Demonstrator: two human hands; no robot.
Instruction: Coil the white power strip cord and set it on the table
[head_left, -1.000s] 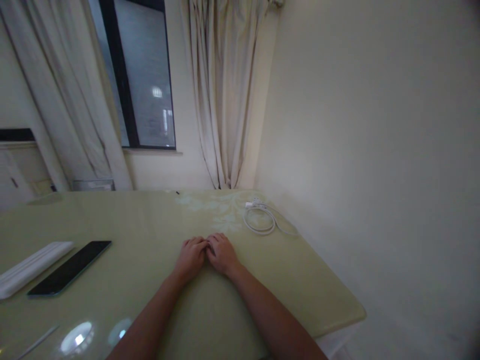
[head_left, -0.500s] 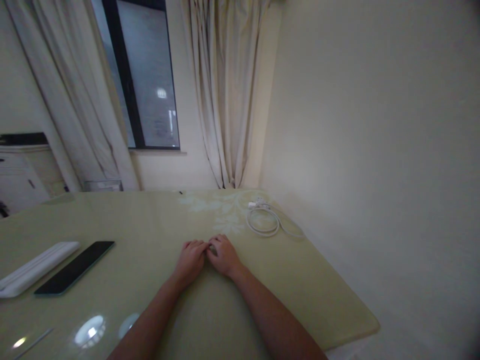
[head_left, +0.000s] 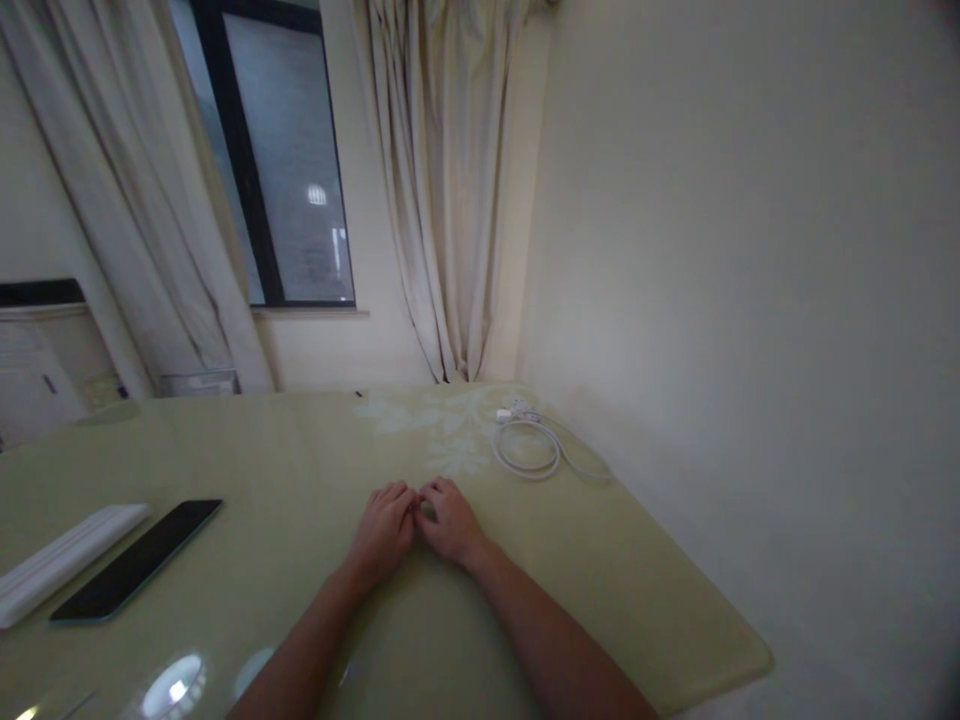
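My left hand (head_left: pixel 386 530) and my right hand (head_left: pixel 450 522) lie side by side on the pale green table (head_left: pixel 285 470), knuckles up. Their fingertips meet in the middle. The fingers of both hands are curled under and closed. Whatever may be under or between them is hidden. A coiled white cable (head_left: pixel 529 445) lies about a hand's length beyond my right hand, near the wall.
A black phone (head_left: pixel 135 572) lies face up at the left, beside a long white ribbed object (head_left: pixel 64 560). Cream curtains (head_left: pixel 442 190) and a dark window (head_left: pixel 277 170) stand behind the table. A plain wall runs along the table's right edge (head_left: pixel 675 560).
The hands have stayed together in the same place on the table. The view has shifted slightly, so everything sits a little lower in the picture.
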